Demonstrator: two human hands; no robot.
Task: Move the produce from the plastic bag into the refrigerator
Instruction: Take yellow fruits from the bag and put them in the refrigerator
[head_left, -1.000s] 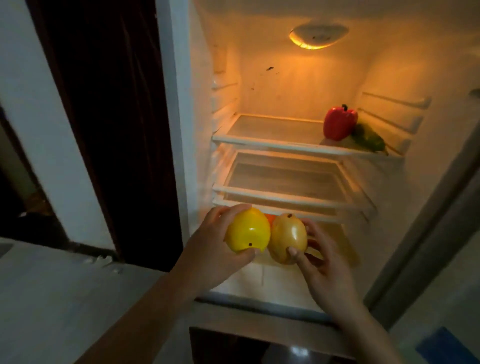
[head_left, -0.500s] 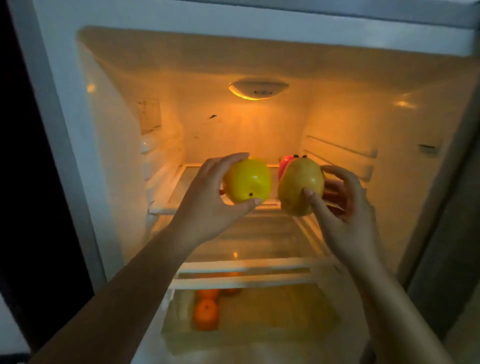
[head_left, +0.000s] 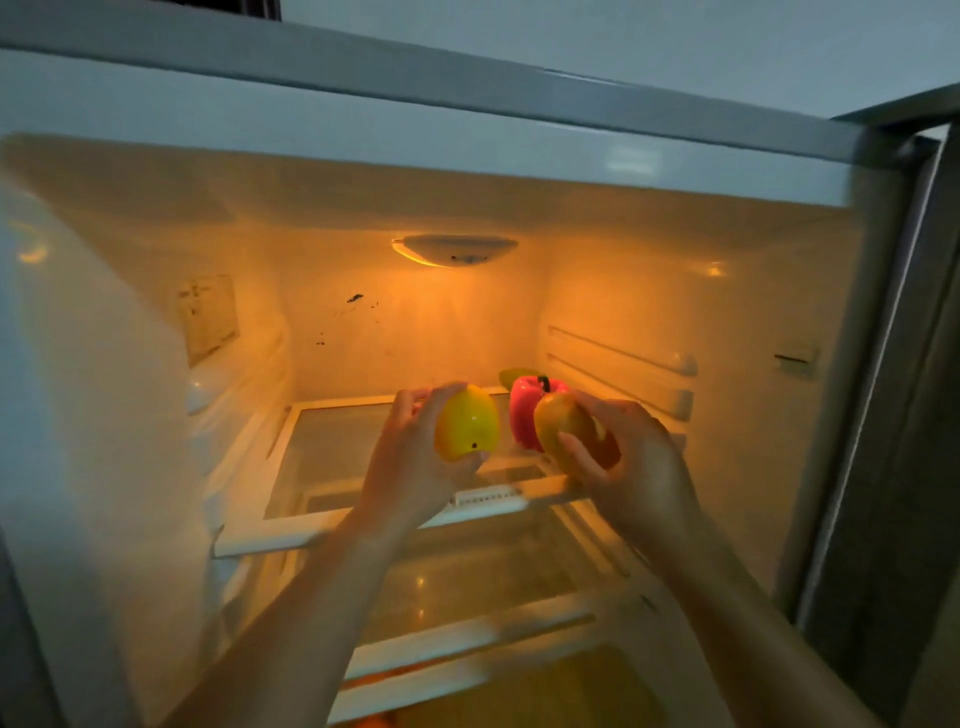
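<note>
Head view. Open refrigerator (head_left: 130, 415), interior lit amber by a ceiling lamp (head_left: 457, 250). Both bare arms reach in over the top shelf (head_left: 322, 457).

Left hand (head_left: 410, 467): grip closed around a yellow fruit (head_left: 467, 423), thumb below and fingers curled over its far side; the fruit is held above the shelf, roughly at its middle, and whether it touches the glass cannot be told.

Right hand (head_left: 634, 462): grip closed around a yellow-brown fruit (head_left: 563, 428), thumb across its near face, fingers wrapped behind. This fruit is held just right of the yellow one, the two apart by a narrow gap.

Red pepper (head_left: 524, 415): upright on the top shelf toward the right rear, partly covered by the yellow-brown fruit in front of it. A green item (head_left: 514, 375) shows behind the pepper against the back wall; its kind is unclear.

Two lower shelves lie below the arms. At the bottom edge, a sliver of orange (head_left: 374, 719) is visible; too little shows to identify it.
</note>
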